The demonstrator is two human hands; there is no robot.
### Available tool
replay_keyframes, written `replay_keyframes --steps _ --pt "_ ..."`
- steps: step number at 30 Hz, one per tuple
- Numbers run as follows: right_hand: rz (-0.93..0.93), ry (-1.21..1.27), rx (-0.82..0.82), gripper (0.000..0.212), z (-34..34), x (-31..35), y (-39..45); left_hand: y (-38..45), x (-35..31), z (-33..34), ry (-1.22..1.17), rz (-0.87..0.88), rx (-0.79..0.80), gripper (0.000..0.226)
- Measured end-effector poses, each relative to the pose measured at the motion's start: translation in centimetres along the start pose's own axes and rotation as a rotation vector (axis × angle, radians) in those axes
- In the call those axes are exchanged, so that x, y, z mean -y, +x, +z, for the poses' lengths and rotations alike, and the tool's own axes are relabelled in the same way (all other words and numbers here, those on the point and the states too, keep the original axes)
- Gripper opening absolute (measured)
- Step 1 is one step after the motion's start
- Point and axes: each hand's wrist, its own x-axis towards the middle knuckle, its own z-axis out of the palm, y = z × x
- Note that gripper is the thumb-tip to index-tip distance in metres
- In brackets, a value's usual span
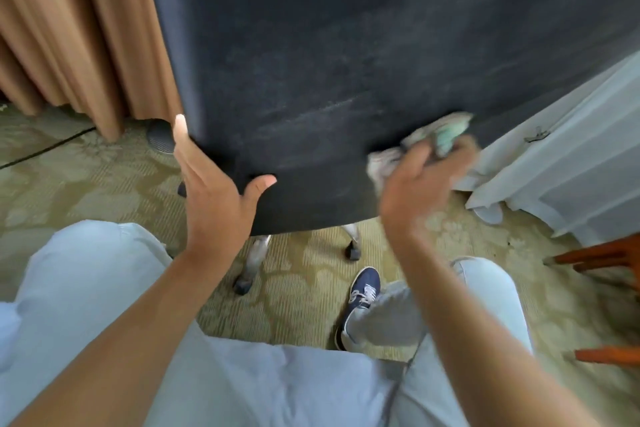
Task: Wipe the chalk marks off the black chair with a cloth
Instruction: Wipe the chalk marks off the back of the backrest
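Observation:
The black chair (346, 45) fills the upper middle of the view, its fabric smeared with faint pale chalk streaks near the lower edge. My left hand (211, 180) grips the chair's lower left edge, thumb on the front face and fingers round the side. My right hand (422, 184), blurred by motion, holds a bunched green and white cloth (440, 135) against the chair's lower right edge.
Brown curtains (76, 28) hang at the left. A white draped cloth (568, 156) stands at the right, with orange-brown wooden legs (602, 256) below it. Chair legs on castors (353, 246) stand on the patterned green carpet (69, 184). My knees and a blue shoe (363, 291) lie below.

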Motion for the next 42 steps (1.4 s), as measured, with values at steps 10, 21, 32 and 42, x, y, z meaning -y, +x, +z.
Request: replay_keyframes --steps 10,21,32,42 --pt "0.093 -0.031 0.538 0.012 2.1 0.0 -12.1 -0.4 2.6 -0.5 0.079 0.050 0.023 0.117" --pt "-0.616 0.030 0.114 0.020 0.8 9.7 -3.4 -0.1 0.0 -1.4 -0.010 -0.032 0.057 0.108" --pt "-1.062 -0.221 0.412 0.022 -1.7 12.9 0.8 0.9 1.0 -6.6 -0.043 0.045 0.306 0.115" --pt "-1.497 -0.258 0.290 0.027 2.7 5.5 -4.0 3.4 -2.3 -6.9 -0.105 0.182 0.241 0.123"
